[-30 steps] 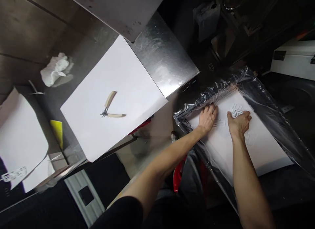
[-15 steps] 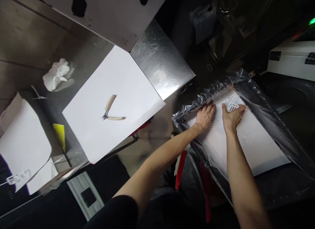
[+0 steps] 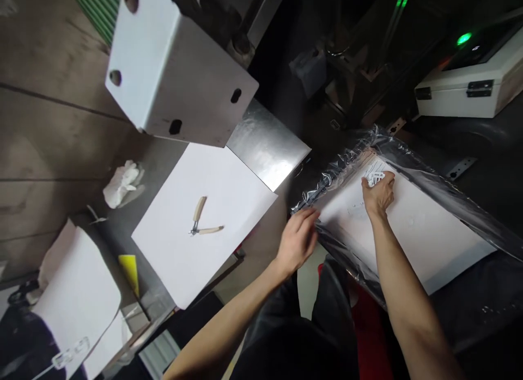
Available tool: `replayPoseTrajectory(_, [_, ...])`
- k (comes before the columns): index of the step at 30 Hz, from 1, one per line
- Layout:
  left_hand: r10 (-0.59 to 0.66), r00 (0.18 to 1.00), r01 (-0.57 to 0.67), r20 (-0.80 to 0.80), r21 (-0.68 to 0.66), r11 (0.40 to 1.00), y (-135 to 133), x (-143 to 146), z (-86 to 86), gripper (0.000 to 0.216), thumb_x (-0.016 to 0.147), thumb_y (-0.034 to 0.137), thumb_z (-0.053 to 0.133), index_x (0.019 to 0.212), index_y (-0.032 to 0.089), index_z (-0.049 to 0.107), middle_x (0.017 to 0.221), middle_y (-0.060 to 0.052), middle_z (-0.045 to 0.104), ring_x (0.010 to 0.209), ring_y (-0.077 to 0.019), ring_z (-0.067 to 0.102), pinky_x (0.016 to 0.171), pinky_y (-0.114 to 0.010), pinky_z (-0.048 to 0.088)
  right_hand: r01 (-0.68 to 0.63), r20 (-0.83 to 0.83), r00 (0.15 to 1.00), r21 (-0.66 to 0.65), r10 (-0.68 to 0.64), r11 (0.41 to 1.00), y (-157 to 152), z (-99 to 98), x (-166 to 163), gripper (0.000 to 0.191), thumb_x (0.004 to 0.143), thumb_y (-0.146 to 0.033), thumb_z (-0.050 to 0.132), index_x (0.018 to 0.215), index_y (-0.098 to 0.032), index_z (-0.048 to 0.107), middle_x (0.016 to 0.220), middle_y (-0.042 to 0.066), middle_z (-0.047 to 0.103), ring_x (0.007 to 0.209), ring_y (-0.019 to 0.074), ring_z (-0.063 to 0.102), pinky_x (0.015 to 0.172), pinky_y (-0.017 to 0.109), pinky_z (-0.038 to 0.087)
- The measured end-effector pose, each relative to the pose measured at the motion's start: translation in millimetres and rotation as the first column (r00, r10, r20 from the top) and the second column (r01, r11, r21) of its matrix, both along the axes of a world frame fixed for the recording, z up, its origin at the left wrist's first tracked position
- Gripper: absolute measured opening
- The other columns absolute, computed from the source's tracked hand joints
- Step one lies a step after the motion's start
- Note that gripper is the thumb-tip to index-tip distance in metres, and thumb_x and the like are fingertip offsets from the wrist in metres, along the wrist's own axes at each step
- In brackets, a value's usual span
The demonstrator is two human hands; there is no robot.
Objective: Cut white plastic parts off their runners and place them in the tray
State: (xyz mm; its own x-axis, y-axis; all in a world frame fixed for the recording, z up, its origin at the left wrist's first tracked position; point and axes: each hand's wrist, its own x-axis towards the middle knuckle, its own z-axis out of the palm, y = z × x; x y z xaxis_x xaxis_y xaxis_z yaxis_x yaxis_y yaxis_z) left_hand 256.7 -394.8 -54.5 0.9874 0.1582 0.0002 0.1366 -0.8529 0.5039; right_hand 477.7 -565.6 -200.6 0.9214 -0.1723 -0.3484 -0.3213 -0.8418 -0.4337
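My right hand (image 3: 379, 197) grips a small white printed label (image 3: 376, 178) between thumb and fingers, low over a white sheet (image 3: 425, 233). That sheet lies in a clear plastic bag (image 3: 469, 211) with crinkled edges. Beside the bag's left edge is my left hand (image 3: 298, 238); its fingers are loosely bent, thumb apart, and nothing shows in them. Whether its fingertips touch the plastic, I cannot tell.
Cutting pliers with pale handles (image 3: 207, 219) lie spread on a large white sheet (image 3: 163, 238) to the left. Above stands a metal bracket with holes (image 3: 196, 80). Crumpled tissue (image 3: 122, 184) sits farther left, and a white box with latches (image 3: 457, 96) at upper right.
My left hand has come off the sheet, moving left and toward me to the bag's edge. My right hand keeps the label at nearly the same spot. The view has shifted.
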Motion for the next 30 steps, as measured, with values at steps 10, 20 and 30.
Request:
replayPoseTrajectory(10, [0.119, 0.953, -0.152, 0.280, 0.099, 0.983, 160, -78, 53.5, 0.030, 0.100, 0.007, 0.051, 0.118, 0.021, 0.071, 0.099, -0.006, 0.073, 0.094, -0.0217, 0.070, 0.083, -0.036, 0.059, 0.233, -0.087, 0.971, 0.104, -0.225, 0.967, 50, 4.5, -112, 0.047, 0.105, -0.047, 0.074, 0.141, -0.018, 0.064, 0.137, 0.012, 0.065, 0.121, 0.0284, 0.066, 0.104, 0.051, 0.060])
replayPoseTrajectory(20, [-0.019, 0.986, -0.001, 0.168, 0.117, 0.993, 187, -18, 7.0, 0.041, 0.098, 0.012, 0.052, 0.138, 0.013, 0.062, 0.130, -0.022, 0.066, 0.114, -0.0347, 0.061, 0.099, -0.053, 0.053, 0.329, -0.119, 0.939, 0.040, -0.323, 0.943, 64, -1.2, -142, 0.045, 0.106, -0.044, 0.074, 0.142, -0.018, 0.064, 0.141, 0.013, 0.064, 0.123, 0.0288, 0.066, 0.105, 0.052, 0.061])
replayPoseTrajectory(30, [-0.002, 0.995, -0.017, 0.101, 0.181, 0.983, 186, -12, -4.3, 0.044, 0.096, 0.017, 0.053, 0.137, 0.008, 0.063, 0.135, -0.027, 0.061, 0.121, -0.0409, 0.055, 0.103, -0.059, 0.047, 0.186, -0.115, 0.976, 0.009, -0.184, 0.982, 83, -15.2, -125, 0.045, 0.107, -0.044, 0.073, 0.142, -0.018, 0.064, 0.137, 0.012, 0.065, 0.118, 0.0271, 0.068, 0.101, 0.049, 0.062])
